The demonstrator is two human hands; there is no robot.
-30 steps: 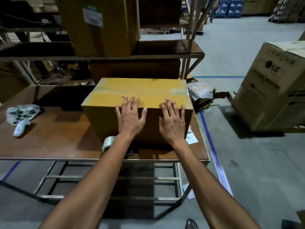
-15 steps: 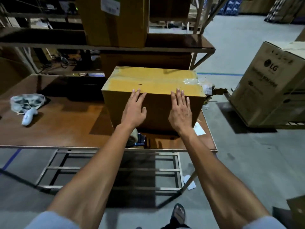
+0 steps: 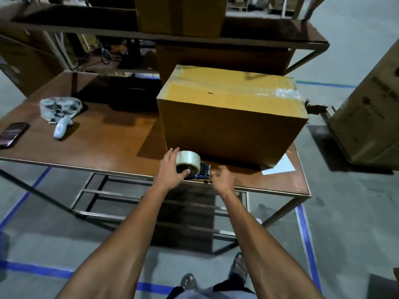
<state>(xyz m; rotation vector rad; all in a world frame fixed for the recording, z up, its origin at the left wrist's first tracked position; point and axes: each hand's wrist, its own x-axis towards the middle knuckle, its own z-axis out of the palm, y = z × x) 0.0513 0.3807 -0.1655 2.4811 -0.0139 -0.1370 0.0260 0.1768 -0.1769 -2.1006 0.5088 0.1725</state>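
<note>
A taped-up brown cardboard box [image 3: 231, 117] stands on the right half of the wooden table [image 3: 108, 143]. In front of it, at the table's near edge, lies a blue tape dispenser [image 3: 201, 172] carrying a roll of clear tape [image 3: 187, 163]. My left hand [image 3: 171, 170] grips the roll, fingers over its far side and thumb on the hub. My right hand [image 3: 222, 178] hovers just right of the dispenser with loosely curled fingers, holding nothing.
A white handheld scanner [image 3: 61, 127] and a crumpled plastic bag [image 3: 60, 106] lie at the table's left, with a dark phone [image 3: 13, 133] at the left edge. A white paper [image 3: 280, 166] sticks out under the box. Shelves with boxes [image 3: 179, 16] rise behind; a large carton [image 3: 371, 113] stands at right.
Both hands came off the front of the box and dropped to the table's near edge. My left hand took hold of the tape roll; the view pulled back and tilted down.
</note>
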